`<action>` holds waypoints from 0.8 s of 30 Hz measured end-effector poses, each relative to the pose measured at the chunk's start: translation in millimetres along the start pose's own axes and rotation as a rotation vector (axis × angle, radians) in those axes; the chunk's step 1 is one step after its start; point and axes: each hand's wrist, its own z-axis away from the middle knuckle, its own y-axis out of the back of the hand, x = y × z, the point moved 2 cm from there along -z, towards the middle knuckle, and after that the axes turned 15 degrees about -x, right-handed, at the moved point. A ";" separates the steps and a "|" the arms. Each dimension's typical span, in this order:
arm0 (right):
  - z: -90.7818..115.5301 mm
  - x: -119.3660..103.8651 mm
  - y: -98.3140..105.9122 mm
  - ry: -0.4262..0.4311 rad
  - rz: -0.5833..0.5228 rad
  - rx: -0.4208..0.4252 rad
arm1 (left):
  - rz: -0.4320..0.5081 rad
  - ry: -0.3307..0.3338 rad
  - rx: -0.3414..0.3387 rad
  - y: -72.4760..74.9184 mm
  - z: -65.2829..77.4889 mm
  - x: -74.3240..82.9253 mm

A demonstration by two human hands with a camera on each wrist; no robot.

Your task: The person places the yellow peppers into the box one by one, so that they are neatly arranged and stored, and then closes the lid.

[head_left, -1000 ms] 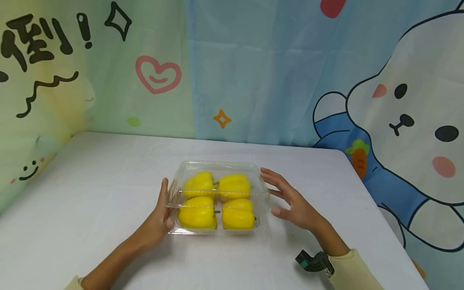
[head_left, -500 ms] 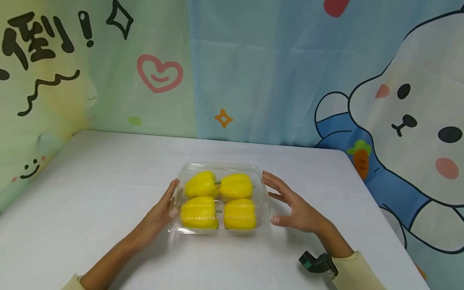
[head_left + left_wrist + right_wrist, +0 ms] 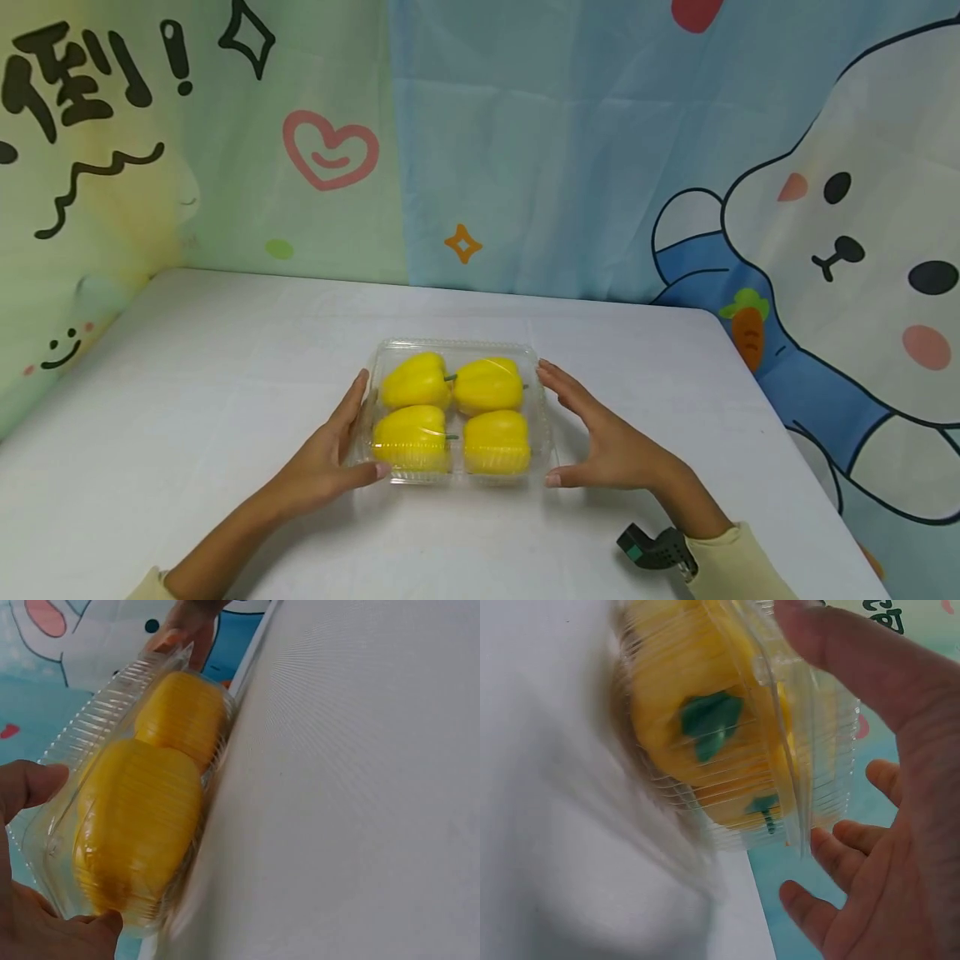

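A clear plastic clamshell box stands at the middle of the white table, with several yellow bell peppers showing through it. Its lid is down over the peppers; whether it is latched I cannot tell. My left hand holds the box's left side, thumb at the front corner and fingers along the side; the left wrist view shows that thumb and fingers around the clear plastic. On the other side, my right hand spreads its thumb and fingers around the right edge. In the right wrist view several fingers are relaxed beside the lid rim.
The white table reaches back to a printed cartoon curtain. A dark device sits at my right wrist, beside the sleeve. The table's right edge slants away beyond the right arm.
The lid's front edge has come down toward the front of the box. My left thumb has moved onto the front left corner, and my right thumb has come nearer the front right corner.
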 end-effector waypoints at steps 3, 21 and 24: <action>0.6 -0.1 -0.4 -0.001 -0.021 -0.017 | -0.031 0.018 0.008 -1.4 -0.6 0.8; -1.1 -2.6 -2.2 -0.010 -0.060 -0.086 | -0.212 0.045 -0.023 -0.2 2.4 -11.7; -0.6 -3.7 -2.7 -0.014 -0.055 -0.086 | -0.217 0.054 -0.006 -1.9 2.1 -11.0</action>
